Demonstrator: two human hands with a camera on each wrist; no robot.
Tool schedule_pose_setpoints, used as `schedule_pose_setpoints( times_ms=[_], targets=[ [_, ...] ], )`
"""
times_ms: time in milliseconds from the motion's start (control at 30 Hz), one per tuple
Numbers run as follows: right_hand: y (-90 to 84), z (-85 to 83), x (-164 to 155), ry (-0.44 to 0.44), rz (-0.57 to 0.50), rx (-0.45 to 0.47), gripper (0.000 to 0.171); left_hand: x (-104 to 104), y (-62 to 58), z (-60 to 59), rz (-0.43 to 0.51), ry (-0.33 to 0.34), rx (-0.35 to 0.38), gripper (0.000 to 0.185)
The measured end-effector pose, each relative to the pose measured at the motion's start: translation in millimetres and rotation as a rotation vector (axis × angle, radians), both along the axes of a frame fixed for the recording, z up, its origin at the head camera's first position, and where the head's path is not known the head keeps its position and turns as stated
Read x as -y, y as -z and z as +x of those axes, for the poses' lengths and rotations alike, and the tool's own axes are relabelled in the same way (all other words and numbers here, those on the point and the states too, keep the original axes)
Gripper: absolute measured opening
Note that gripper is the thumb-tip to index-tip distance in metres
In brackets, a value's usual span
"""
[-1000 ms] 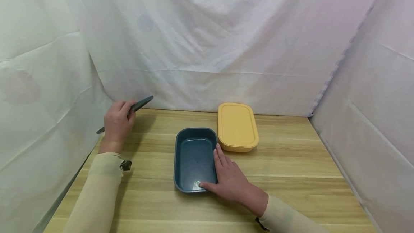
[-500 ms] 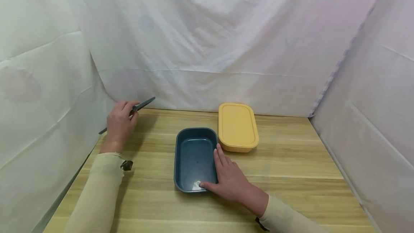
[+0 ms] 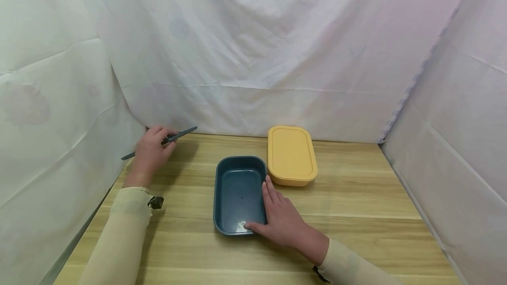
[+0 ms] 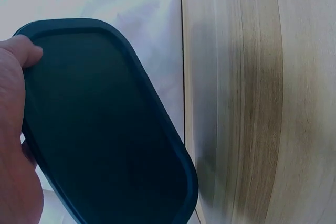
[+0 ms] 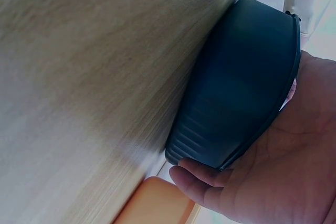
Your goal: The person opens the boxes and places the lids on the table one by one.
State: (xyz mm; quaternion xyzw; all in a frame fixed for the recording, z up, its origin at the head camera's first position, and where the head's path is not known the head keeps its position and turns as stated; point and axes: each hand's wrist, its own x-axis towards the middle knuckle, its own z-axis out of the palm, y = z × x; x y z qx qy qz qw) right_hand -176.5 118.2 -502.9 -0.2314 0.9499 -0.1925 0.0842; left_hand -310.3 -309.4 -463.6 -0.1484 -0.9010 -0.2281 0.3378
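My left hand [image 3: 152, 153] holds a dark blue lid [image 3: 186, 133] above the back left of the table. The lid is seen nearly edge-on in the head view; its broad face [image 4: 105, 114] with a raised rim fills much of the left wrist view. In the middle of the table stands a dark blue open food container [image 3: 240, 199], with nothing inside it. My right hand [image 3: 283, 221] grips the near right corner of that container: the thumb hooks over the rim and the fingers lie along the outer wall [image 5: 236, 82].
A yellow food container [image 3: 291, 153] with its lid on stands just behind and right of the blue one, close to its corner. White cloth [image 3: 245, 56] hangs around the back and sides of the wooden table [image 3: 356, 214].
My left hand has shifted slightly to the right and tilted the lid, so it slopes less and shows more edge-on. The right hand and both containers have stayed in place.
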Motion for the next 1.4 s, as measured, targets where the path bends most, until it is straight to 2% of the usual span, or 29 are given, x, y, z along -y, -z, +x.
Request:
schedule_pose_setpoints(
  times_ms=[400, 800, 1100, 1400],
  targets=[
    [1.4, -0.2, -0.3, 0.001, -0.002, 0.004, 0.129, -0.7, 0.6, -1.0, 0.007, 0.029, 0.133, 0.022],
    [-0.8, 0.2, 0.1, 0.004, 0.003, 0.011, 0.128, -6.0, 0.1, -0.1, -0.007, 0.017, 0.221, 0.020],
    [-1.6, 0.6, -0.1, -0.001, 0.011, -0.001, 0.129, -5.5, 5.9, -1.8, -0.026, 0.020, 0.220, 0.020],
    [0.2, 0.5, -0.4, 0.001, 0.010, -0.005, 0.129, -6.4, 5.6, -0.3, -0.033, 0.034, 0.209, 0.020]
  ],
)
